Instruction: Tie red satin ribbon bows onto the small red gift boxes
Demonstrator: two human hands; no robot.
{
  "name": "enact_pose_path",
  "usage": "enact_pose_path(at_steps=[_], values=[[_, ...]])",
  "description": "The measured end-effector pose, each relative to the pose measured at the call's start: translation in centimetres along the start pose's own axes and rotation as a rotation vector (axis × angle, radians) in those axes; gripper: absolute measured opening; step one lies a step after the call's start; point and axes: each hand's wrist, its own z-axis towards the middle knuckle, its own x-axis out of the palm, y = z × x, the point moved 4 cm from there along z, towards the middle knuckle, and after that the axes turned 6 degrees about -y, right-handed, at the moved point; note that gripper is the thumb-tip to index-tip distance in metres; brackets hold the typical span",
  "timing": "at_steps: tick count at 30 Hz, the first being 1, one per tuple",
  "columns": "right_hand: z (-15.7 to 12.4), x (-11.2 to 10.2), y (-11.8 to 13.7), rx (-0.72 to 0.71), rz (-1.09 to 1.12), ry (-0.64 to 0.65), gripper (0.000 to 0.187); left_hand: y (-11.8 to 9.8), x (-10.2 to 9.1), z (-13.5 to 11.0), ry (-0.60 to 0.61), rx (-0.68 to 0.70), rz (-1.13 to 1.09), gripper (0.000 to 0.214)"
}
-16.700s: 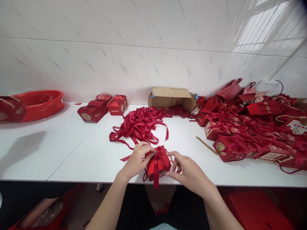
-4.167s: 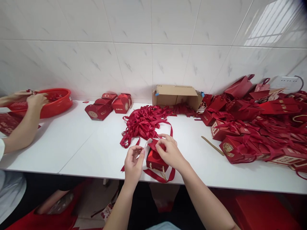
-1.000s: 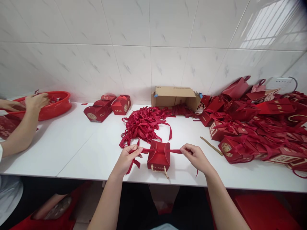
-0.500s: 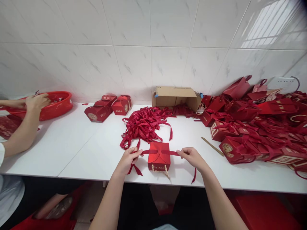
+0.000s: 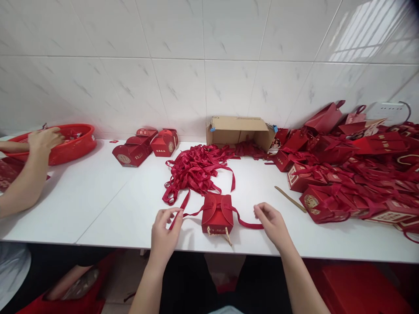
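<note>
A small red gift box with twisted cord handles stands on the table between my hands. A dark red ribbon runs through the rounded flaps on its top and hangs slack on both sides. My left hand pinches the ribbon to the left of the box, where another strand slants past the fingertips. To the right, my right hand hovers with loosely curled fingers and no ribbon visible between the fingertips. The ribbon's right part passes below it, its end hidden. Behind the box lies a tangled ribbon pile.
Red boxes stand at the back left, and a cardboard box is against the wall. Many ribboned boxes fill the right side. A tan strip lies nearby. At left, another person's hand reaches into a red basin.
The ribbon, stretched taut before, has gone slack, and my right hand has let go of it. My left hand has shifted slightly left. The box's flaps have risen a little.
</note>
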Motion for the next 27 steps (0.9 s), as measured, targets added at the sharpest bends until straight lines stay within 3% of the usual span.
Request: enact_pose_path(at_steps=[2,4,8,12,15,18,20,24,27], values=[[-1.4,1.4,0.3,0.09,0.104,0.242,0.036,-0.7,0.8,-1.5,0.246,0.013,-0.005,0.025],[-2.5,2.7,0.1,0.193,0.182,0.388,0.036,-1.3,1.6,-2.5,0.409,0.025,0.008,0.026],[-3.8,4.7,-1.1,0.408,0.401,0.458,0.047,-1.2,2.9,-2.8,0.415,-0.098,-0.056,0.029],[-4.4,5.6,-2.2,0.633,0.85,0.265,0.06,-0.3,3.8,-2.3,0.296,-0.332,-0.422,0.034],[-4.7,6.3,-2.9,0.736,1.106,0.135,0.063,0.7,4.5,-2.2,0.159,-0.623,-0.857,0.028],[-4.4,6.8,-3.4,0.786,1.279,0.011,0.053,1.1,5.5,-2.4,0.131,-0.997,-1.269,0.01],[-4.0,6.8,-3.7,0.809,1.372,-0.072,0.039,1.1,5.8,-2.4,0.101,-1.149,-1.403,0.013],[-3.3,6.6,-4.1,0.823,1.456,-0.105,0.012,1.0,5.7,-2.2,-0.002,-1.215,-1.468,0.019],[-2.9,5.8,-4.5,0.722,1.305,-0.125,0.01,1.3,5.3,-2.2,-0.049,-1.225,-1.441,0.02]])
